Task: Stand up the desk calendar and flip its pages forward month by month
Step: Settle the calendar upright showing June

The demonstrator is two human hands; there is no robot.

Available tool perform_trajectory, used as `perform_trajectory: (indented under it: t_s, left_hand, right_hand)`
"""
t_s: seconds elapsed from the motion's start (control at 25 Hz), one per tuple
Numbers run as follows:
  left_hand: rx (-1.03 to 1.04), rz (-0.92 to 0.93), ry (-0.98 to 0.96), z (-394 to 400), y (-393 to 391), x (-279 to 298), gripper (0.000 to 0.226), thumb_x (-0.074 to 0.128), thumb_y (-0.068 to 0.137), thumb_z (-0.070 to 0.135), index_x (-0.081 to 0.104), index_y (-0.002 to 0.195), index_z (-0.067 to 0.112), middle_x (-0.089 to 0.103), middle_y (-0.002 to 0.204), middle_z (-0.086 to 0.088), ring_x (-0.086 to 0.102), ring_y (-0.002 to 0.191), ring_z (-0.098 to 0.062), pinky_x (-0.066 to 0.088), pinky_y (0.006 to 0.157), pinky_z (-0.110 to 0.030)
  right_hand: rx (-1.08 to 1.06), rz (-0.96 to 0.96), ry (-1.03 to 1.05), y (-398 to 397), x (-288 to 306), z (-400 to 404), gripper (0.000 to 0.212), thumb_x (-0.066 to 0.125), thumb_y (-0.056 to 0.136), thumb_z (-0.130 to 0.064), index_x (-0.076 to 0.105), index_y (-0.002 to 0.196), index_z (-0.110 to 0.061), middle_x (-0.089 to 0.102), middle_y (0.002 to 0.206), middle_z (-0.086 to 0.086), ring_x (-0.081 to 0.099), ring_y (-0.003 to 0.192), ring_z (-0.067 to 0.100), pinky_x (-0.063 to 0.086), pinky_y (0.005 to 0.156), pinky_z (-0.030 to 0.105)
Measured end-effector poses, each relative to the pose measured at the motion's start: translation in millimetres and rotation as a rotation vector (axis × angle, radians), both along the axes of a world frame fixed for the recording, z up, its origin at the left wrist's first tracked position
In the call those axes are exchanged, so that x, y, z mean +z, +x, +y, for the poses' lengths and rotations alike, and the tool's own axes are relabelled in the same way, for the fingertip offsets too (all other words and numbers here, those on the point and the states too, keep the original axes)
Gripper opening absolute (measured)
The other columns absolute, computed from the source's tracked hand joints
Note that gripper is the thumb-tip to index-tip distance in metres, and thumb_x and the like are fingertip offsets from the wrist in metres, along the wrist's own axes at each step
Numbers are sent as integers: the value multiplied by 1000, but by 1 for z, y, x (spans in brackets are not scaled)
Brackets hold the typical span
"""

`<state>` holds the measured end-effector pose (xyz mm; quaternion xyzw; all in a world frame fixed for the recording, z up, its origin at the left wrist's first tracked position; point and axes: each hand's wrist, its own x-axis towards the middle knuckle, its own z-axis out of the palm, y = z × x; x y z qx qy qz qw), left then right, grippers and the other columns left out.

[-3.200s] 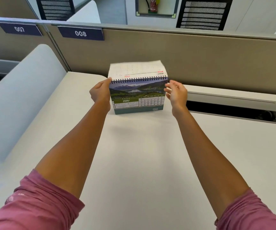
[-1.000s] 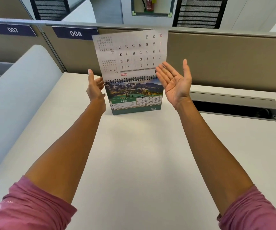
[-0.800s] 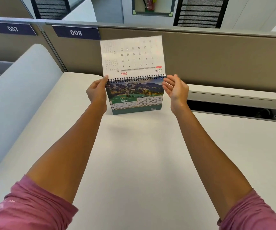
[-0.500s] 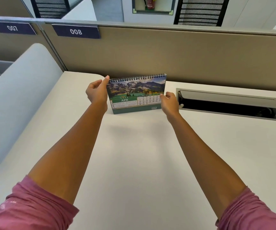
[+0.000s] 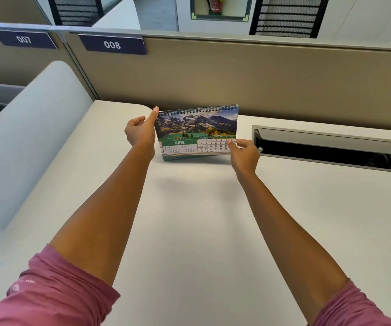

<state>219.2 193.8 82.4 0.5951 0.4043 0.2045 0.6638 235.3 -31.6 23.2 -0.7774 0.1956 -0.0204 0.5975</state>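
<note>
The desk calendar (image 5: 197, 132) stands upright on the white desk (image 5: 201, 220) near the back partition, spiral binding on top. Its front page shows a mountain photo and JUNE with a date grid. My left hand (image 5: 140, 132) holds the calendar's left edge, thumb up at the top left corner by the spiral. My right hand (image 5: 244, 154) pinches the lower right corner of the June page between thumb and fingers.
A beige partition (image 5: 260, 78) with labels 007 and 008 runs behind the desk. To the right of the calendar an open cable hatch (image 5: 331, 149) is sunk into the desk. A curved white divider (image 5: 32, 128) rises along the left side.
The previous page went over the spiral and dropped behind, leaving June in front. My right hand came down from the top to the page's lower right corner and took hold of it.
</note>
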Motion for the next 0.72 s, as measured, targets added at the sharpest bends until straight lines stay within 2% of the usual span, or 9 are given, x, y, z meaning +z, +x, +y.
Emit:
perform_trajectory:
  t_s: [0.24, 0.44, 0.64, 0.72]
  left_hand:
    - [-14, 4, -12, -2, -1, 2, 56, 79, 79, 48, 60, 119, 12, 67, 107, 0, 63, 93, -17, 49, 56, -15]
    - [-39, -1, 1, -7, -2, 3, 35, 76, 84, 46, 67, 101, 17, 68, 86, 8, 61, 69, -9, 44, 39, -10]
    - [-75, 17, -10, -5, -4, 4, 31, 75, 85, 47, 65, 91, 18, 66, 82, 9, 60, 69, -7, 41, 49, -19]
    - [-52, 17, 1, -5, -5, 6, 31, 76, 84, 46, 66, 92, 18, 66, 80, 10, 60, 68, -8, 43, 43, -16]
  right_hand:
    - [-6, -25, 30, -5, -2, -5, 31, 70, 88, -18, 60, 115, -9, 65, 123, 12, 66, 106, 28, 55, 77, 26]
    - [116, 2, 63, 3, -1, -5, 31, 60, 94, -17, 56, 125, -11, 61, 129, 8, 59, 109, 20, 50, 83, 25]
    - [216, -10, 36, 10, 2, -6, 33, 49, 99, -14, 53, 132, -12, 58, 136, 8, 56, 120, 24, 46, 90, 27]
    - [245, -18, 9, 8, -1, -7, 35, 48, 100, -14, 51, 135, -12, 56, 139, 8, 54, 124, 26, 46, 95, 30]
